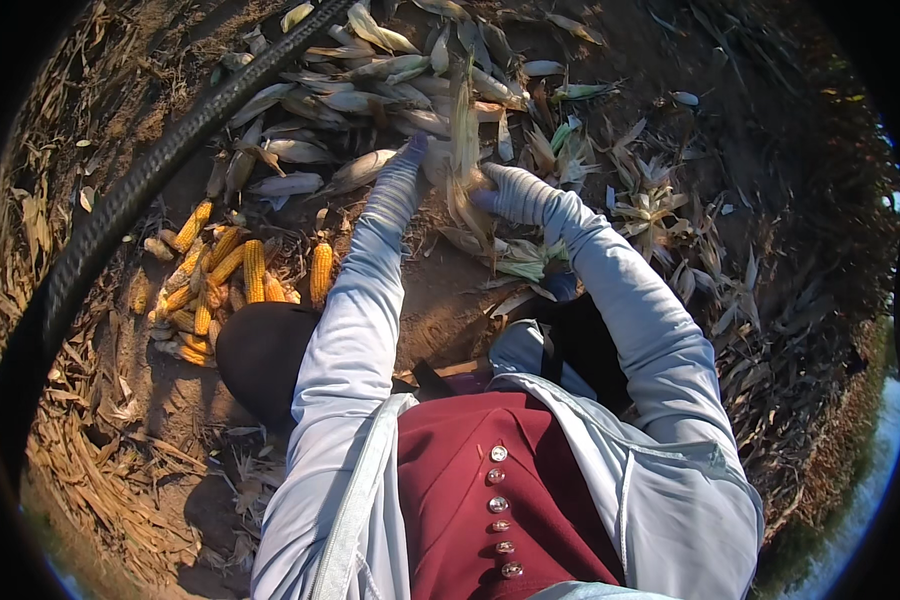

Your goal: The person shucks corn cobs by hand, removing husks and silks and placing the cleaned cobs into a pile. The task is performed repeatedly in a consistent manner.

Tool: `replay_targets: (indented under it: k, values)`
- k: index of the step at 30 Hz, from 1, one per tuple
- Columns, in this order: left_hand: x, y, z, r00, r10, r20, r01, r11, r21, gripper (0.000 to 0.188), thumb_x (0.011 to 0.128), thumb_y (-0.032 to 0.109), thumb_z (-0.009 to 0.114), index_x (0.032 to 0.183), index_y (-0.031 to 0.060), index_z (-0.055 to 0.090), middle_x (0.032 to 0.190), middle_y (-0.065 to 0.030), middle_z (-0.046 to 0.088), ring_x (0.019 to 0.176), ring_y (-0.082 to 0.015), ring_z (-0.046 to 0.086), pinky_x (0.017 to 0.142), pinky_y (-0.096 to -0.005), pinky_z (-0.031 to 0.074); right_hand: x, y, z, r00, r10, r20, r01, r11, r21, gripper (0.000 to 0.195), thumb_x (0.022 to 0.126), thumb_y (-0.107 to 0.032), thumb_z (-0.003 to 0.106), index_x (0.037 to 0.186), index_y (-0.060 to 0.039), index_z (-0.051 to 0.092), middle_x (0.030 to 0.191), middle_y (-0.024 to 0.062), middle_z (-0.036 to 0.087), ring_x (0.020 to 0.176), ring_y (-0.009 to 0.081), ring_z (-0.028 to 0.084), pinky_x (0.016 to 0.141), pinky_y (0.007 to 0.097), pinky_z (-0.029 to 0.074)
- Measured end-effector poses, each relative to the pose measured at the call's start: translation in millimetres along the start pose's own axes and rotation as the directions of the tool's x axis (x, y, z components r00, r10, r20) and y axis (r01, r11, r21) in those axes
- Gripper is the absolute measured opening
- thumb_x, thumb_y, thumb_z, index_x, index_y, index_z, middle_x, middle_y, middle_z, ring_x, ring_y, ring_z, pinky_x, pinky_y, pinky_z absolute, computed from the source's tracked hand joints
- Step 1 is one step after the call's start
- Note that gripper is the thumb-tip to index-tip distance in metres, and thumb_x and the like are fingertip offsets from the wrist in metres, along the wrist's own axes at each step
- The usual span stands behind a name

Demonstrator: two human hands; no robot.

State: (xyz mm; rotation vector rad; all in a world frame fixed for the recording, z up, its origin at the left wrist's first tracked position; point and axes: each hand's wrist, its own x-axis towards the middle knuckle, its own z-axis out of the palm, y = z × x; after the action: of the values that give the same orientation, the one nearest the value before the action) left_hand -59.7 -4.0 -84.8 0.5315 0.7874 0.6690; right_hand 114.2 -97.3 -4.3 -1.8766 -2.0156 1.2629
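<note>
In striped knit gloves, both hands are out in front of me at the near edge of a pile of unshelled corn ears in pale husks (360,101). My right hand (516,193) grips an ear of corn with long dry husk leaves (463,142) standing up from it. My left hand (405,172) is left of this ear, its fingertips by the husks; whether it touches them I cannot tell. A heap of husked yellow corn cobs (253,271) lies left of my left arm, with one yellow cob (321,274) lying apart, nearer that arm.
Peeled-off husks (649,206) lie scattered on the soil at the right. Dry stalks and leaves (97,480) cover the ground at the lower left. A dark braided cable or strap (165,150) crosses the upper left of the view. My knee (266,360) is beside the cob heap.
</note>
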Motion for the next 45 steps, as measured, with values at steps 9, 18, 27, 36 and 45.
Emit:
replay_targets:
  k: [9,18,27,36,45]
  values:
    - [38,-12,-27,0.952,0.197,-0.233,-0.109,0.933,0.344,0.04,0.091,0.042,0.046,0.091,0.0058,0.063,0.079,-0.0084,0.065,0.062,-0.0191,0.059,0.061,-0.0309,0.049,-2,-21,28,0.977,0.076,-0.197,-0.083,0.996,-0.024,0.045,0.084,-0.036,0.054,0.107,0.0021,0.054,0.094,0.0219,0.062,0.09,0.035,0.06,0.078,0.0387,0.047]
    - [11,9,14,0.926,0.067,-0.372,0.207,0.733,0.648,0.038,0.086,0.035,0.048,0.088,0.0,0.063,0.077,-0.01,0.064,0.067,-0.0238,0.057,0.07,-0.0342,0.046,5,-25,41,0.992,0.121,0.024,-0.124,0.983,0.136,0.042,0.08,-0.033,0.057,0.107,-0.0009,0.055,0.096,0.0198,0.063,0.088,0.0327,0.061,0.078,0.0376,0.047]
    - [3,-18,36,0.745,0.587,-0.316,-0.08,0.549,0.832,0.043,0.089,0.039,0.043,0.084,0.0009,0.063,0.077,-0.0173,0.064,0.072,-0.0345,0.059,0.069,-0.0395,0.046,34,-12,84,0.957,-0.097,-0.274,0.151,0.971,0.186,0.035,0.084,-0.03,0.054,0.104,-0.0027,0.06,0.099,0.019,0.062,0.091,0.0333,0.058,0.079,0.0361,0.046]
    - [-10,-16,49,0.719,0.663,-0.209,0.089,0.211,0.973,0.044,0.09,0.04,0.038,0.092,0.0026,0.062,0.086,-0.0202,0.064,0.081,-0.0367,0.061,0.073,-0.0445,0.047,55,-2,93,0.991,-0.108,0.074,0.129,0.904,-0.409,0.022,0.082,-0.023,0.055,0.093,-0.0072,0.065,0.089,0.012,0.064,0.081,0.0274,0.06,0.071,0.0327,0.048]
    - [-8,-22,49,0.631,0.771,-0.088,-0.025,0.133,0.991,0.041,0.091,0.035,0.037,0.093,0.0037,0.063,0.086,-0.0203,0.064,0.08,-0.0357,0.062,0.073,-0.0435,0.048,63,11,84,0.914,-0.364,0.177,0.405,0.835,-0.373,0.012,0.078,-0.016,0.057,0.08,-0.0094,0.067,0.069,0.0081,0.062,0.063,0.0239,0.06,0.059,0.0325,0.047]
